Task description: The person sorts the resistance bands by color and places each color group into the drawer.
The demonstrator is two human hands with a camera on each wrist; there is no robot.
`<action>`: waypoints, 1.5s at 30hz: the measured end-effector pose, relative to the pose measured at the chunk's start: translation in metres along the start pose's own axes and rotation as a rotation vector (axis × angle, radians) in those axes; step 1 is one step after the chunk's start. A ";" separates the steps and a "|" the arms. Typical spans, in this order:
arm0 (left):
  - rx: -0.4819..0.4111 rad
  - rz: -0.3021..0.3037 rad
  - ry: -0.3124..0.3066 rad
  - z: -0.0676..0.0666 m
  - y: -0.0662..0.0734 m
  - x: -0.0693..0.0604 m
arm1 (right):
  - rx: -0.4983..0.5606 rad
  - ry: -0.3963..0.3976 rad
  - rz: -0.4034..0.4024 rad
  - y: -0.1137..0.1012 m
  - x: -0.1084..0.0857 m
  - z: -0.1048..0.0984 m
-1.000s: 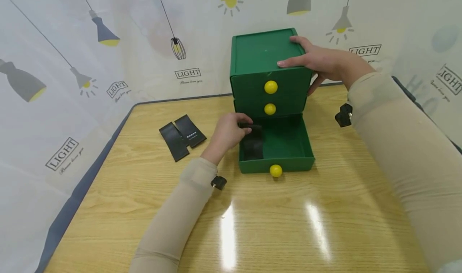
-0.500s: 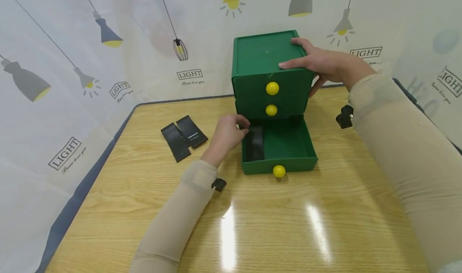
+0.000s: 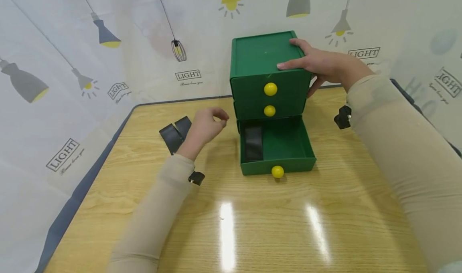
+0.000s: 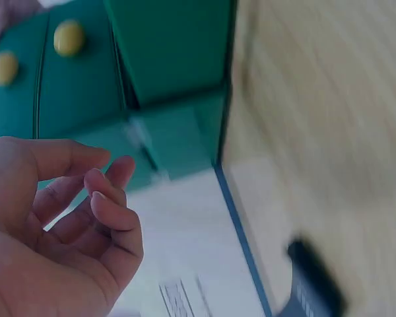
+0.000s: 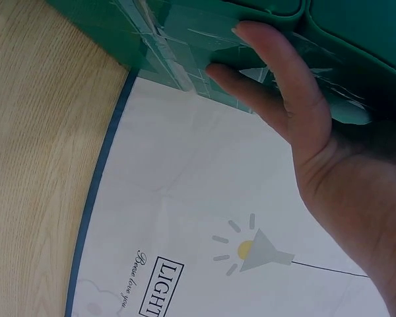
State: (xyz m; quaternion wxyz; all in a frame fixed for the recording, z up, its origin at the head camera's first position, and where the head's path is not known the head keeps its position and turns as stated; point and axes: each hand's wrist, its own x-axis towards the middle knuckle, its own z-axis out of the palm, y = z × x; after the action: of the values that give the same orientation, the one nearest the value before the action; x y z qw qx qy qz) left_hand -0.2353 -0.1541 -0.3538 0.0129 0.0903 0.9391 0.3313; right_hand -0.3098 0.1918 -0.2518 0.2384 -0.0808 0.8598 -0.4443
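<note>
My left hand (image 3: 206, 128) hovers over the table left of the green drawer cabinet (image 3: 268, 56). Its fingers hang loosely curled and hold nothing. The bottom drawer (image 3: 285, 140) is pulled out, and a flat black strip (image 3: 254, 142) lies along its left side. Below and behind the left hand, flat black leather-like pieces (image 3: 169, 136) lie on the table, partly covered by it. My right hand (image 3: 321, 62) rests on the cabinet's upper right edge. Two of its digits extend over the top, while fingers (image 5: 257, 99) reach down the side in the right wrist view.
The two upper drawers have yellow knobs (image 3: 270, 89) and are pushed in. Another yellow knob (image 3: 277, 172) sits on the bottom drawer's front. A lamp-patterned sheet (image 3: 144, 64) hangs behind and beside the wooden table (image 3: 260, 221).
My left hand has let go of the black strip, which now lies flat in the drawer, and has moved left out of it. The right hand stays on the cabinet.
</note>
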 end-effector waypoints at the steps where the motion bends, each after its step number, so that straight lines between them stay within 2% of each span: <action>1: 0.000 -0.023 0.004 -0.007 -0.005 0.001 | -0.002 0.000 -0.001 0.000 0.000 0.000; 5: -0.011 -0.109 0.027 -0.039 -0.027 0.006 | -0.004 0.006 0.002 0.000 0.000 0.000; 12: -0.009 -0.188 0.031 -0.096 -0.080 0.010 | -0.004 0.001 -0.002 0.001 0.000 0.001; 17: 0.046 -0.244 -0.006 -0.119 -0.121 0.006 | 0.000 0.000 -0.001 0.000 0.000 0.002; 20: 0.072 -0.250 -0.038 -0.122 -0.144 0.005 | -0.007 0.006 0.003 -0.001 0.000 0.002; 22: 0.043 -0.249 -0.071 -0.120 -0.161 0.004 | -0.012 0.008 0.002 -0.001 0.000 0.002; 26: -0.049 -0.268 -0.124 -0.111 -0.192 -0.001 | 0.006 -0.003 -0.004 -0.002 0.001 0.004; 30: -0.164 -0.289 -0.131 -0.105 -0.209 -0.008 | 0.022 -0.013 -0.001 -0.001 0.003 0.006; 34: -0.258 -0.279 -0.161 -0.103 -0.215 -0.013 | 0.018 -0.008 0.009 -0.001 0.003 0.005; 38: -0.335 -0.271 -0.201 -0.104 -0.215 -0.015 | 0.009 -0.001 0.003 -0.001 0.002 0.003; 41: -0.365 -0.274 -0.224 -0.103 -0.213 -0.014 | 0.013 0.000 0.003 -0.001 0.002 0.002; 45: -0.375 -0.307 -0.234 -0.100 -0.209 -0.008 | 0.016 0.002 0.004 0.000 0.000 0.000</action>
State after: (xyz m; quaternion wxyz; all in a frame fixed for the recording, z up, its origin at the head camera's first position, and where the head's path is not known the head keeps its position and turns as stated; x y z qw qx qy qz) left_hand -0.2693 -0.3768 -0.4069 0.1881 -0.0193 0.8560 0.4811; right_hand -0.3099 0.1917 -0.2514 0.2393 -0.0767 0.8566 -0.4507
